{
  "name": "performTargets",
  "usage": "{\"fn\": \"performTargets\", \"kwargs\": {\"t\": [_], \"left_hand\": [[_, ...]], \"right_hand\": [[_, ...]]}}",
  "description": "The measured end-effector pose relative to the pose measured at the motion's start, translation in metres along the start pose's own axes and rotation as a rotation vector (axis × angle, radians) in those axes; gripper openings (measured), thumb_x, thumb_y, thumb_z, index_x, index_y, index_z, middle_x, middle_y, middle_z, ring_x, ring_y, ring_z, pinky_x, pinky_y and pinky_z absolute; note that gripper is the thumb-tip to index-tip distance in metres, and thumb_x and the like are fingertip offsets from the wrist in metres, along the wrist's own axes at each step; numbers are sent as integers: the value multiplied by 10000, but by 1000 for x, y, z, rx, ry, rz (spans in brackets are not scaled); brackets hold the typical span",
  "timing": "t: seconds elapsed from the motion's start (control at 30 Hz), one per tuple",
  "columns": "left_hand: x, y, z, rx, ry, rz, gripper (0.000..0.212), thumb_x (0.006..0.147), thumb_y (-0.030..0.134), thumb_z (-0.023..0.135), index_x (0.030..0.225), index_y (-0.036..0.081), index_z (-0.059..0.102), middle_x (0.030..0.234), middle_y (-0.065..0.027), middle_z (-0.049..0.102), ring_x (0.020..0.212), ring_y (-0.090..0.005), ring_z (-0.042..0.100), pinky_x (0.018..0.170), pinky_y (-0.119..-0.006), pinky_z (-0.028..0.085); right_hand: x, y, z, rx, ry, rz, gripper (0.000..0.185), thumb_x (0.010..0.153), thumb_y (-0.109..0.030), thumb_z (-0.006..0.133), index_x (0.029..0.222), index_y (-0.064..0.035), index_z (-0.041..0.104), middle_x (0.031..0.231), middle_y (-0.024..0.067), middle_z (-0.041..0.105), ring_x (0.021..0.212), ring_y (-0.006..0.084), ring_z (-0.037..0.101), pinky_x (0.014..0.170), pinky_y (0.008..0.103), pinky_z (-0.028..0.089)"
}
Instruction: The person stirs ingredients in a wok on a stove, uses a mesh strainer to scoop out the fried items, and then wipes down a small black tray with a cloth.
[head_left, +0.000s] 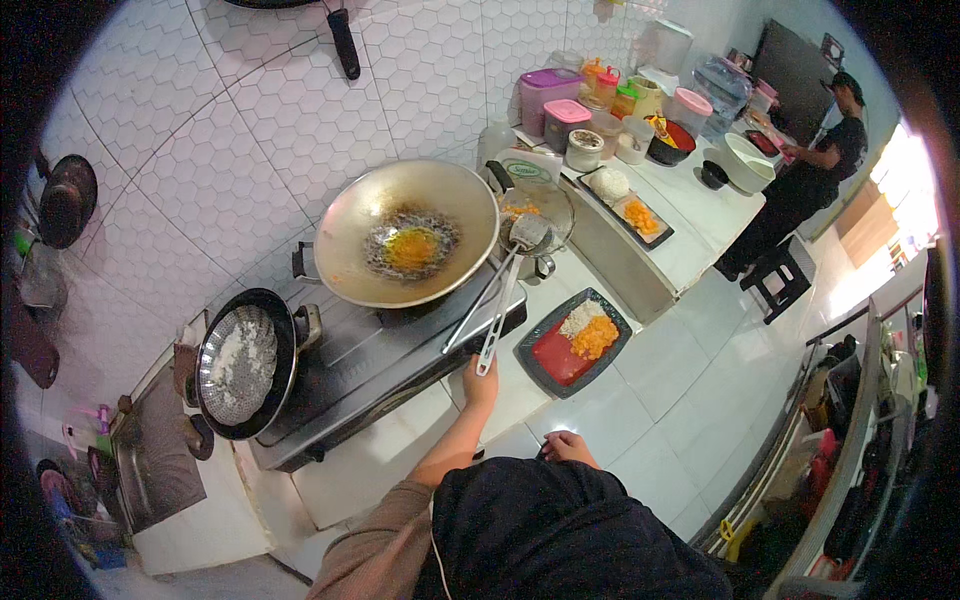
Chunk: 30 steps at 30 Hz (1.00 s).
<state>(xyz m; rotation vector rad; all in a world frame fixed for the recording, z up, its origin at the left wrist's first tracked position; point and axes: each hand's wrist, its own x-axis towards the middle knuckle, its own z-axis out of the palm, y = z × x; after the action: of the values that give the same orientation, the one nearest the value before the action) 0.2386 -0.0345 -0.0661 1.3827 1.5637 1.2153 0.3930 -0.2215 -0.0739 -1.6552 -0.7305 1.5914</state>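
Note:
My left hand (480, 381) reaches to the stove's front right corner, its fingers at a black stove knob (474, 345). The handle of a slotted spatula (501, 315) overlaps this hand from above. Its perforated head lies at a wire strainer (559, 217) beside the wok. In the large metal wok (345, 225), yellow-orange contents sit in bubbling oil on the gas stove (360, 360). My right hand (568, 448) is near my body with its fingers curled; whether it holds something is unclear. Closest to it is a dark tray (536, 375) with a red inside, bearing white and orange chopped food.
At left, a black pan (289, 375) holds a perforated metal tray (259, 375) with white food. Lidded containers (551, 101) line the back counter near a rectangular plate (660, 238) with white and orange food. A person (832, 150) stands far right by a black stool (780, 281).

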Motion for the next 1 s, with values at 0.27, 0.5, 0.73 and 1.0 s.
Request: {"fn": "performTargets", "kwargs": {"t": [0.27,0.5,0.73,1.0], "left_hand": [[-5,37,-17,546,122,85,262,742,357,581,738,96,568,626,-108,593,610,-328,583,550,-418,447],[-18,42,-9,801,10,82,311,808,361,522,756,58,565,661,-165,589,649,-326,592,597,-430,468],[-79,61,19,194,-751,-200,332,855,319,523,733,18,591,577,-58,539,555,-128,482,565,-285,406],[-55,173,46,-767,-1140,-388,222,909,177,463,1056,29,539,808,-19,562,719,-79,480,663,-201,396]], "right_hand": [[15,-17,-61,-30,-89,46,271,889,-188,450,1038,17,547,774,82,600,655,136,568,617,252,455],[33,-16,-94,-164,-243,-74,264,886,-195,477,1008,17,574,790,79,627,726,126,582,660,241,456],[5,-79,-120,56,-135,-215,242,894,-158,457,1057,-5,550,789,71,618,714,141,590,651,256,447],[-71,-181,-168,181,60,-761,254,878,-118,493,1097,9,510,834,104,608,768,166,581,729,290,452]]}}
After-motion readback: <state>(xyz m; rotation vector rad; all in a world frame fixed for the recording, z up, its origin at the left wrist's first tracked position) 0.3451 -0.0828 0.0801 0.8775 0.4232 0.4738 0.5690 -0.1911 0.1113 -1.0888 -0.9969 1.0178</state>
